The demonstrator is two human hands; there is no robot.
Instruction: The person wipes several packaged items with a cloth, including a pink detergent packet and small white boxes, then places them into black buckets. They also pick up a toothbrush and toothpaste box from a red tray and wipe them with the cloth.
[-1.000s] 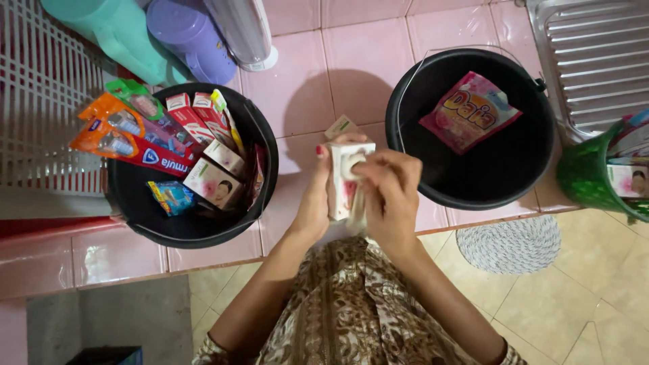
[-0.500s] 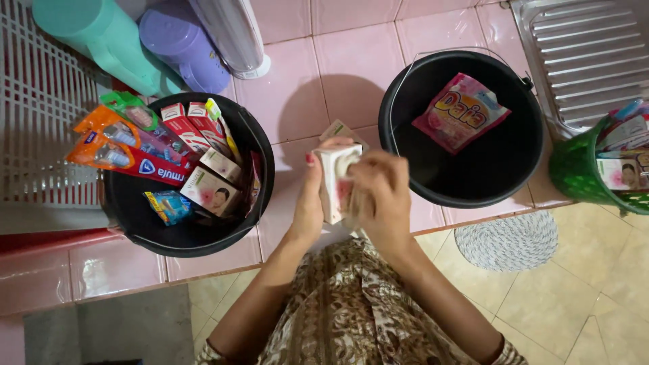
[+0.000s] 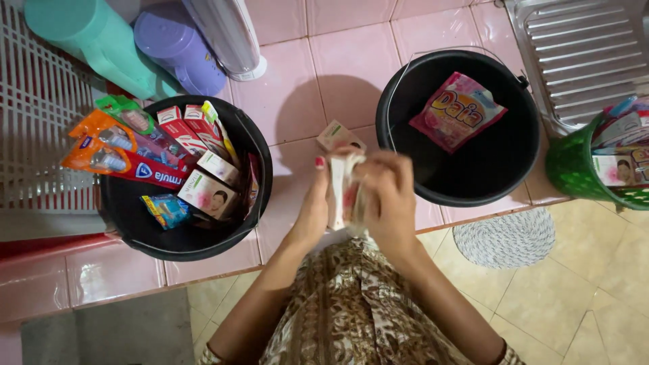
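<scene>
Both hands meet over the pink tiled counter (image 3: 318,61), between two black buckets. My left hand (image 3: 314,206) and my right hand (image 3: 385,199) together grip a small white and pink packet (image 3: 340,189) held upright. A small beige box (image 3: 338,135) lies on the tiles just beyond my fingers. The left black bucket (image 3: 257,169) holds toothbrush packs, toothpaste boxes and small white boxes. The right black bucket (image 3: 399,101) holds one pink sachet (image 3: 456,111).
A teal jug (image 3: 88,40), a purple jug (image 3: 176,51) and a white cylinder (image 3: 226,34) stand at the back left. A white rack (image 3: 30,108) lies far left, a metal drainboard (image 3: 581,54) far right. A green basket (image 3: 574,165) holds boxes. A round woven mat (image 3: 503,236) lies on the floor.
My hands stay between the buckets, closing more tightly around the packet. The view has shifted slightly left.
</scene>
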